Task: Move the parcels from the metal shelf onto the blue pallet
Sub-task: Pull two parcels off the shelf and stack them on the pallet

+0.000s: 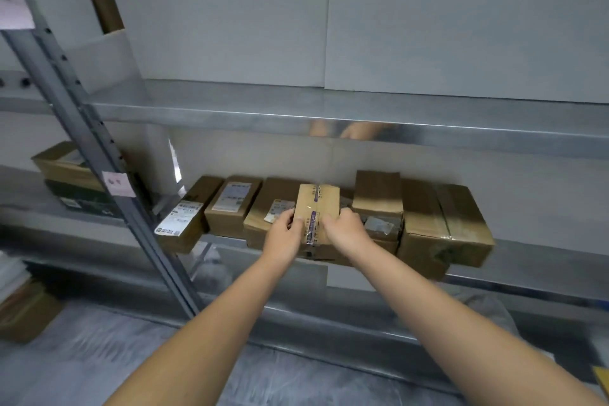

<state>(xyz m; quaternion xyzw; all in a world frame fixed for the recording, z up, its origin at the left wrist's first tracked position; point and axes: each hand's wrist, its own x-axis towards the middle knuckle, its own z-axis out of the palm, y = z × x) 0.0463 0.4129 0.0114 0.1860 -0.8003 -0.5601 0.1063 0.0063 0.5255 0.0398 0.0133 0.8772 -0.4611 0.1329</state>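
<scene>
A small cardboard parcel [317,204] with purple-printed tape down its middle sits in a row of parcels on the metal shelf [527,265]. My left hand [286,234] grips its left side and my right hand [344,230] grips its right side, fingers curled round the edges. The parcel rests on top of a flatter box. More brown parcels flank it: a labelled box [232,204] to the left and a large taped box [445,227] to the right. The blue pallet is not in view.
A slanted metal upright [99,155] with a pink note stands at the left. Another shelf board [329,115] runs above the parcels. Boxes [69,181] sit on the neighbouring rack at left, and a carton [26,316] lies on the grey floor.
</scene>
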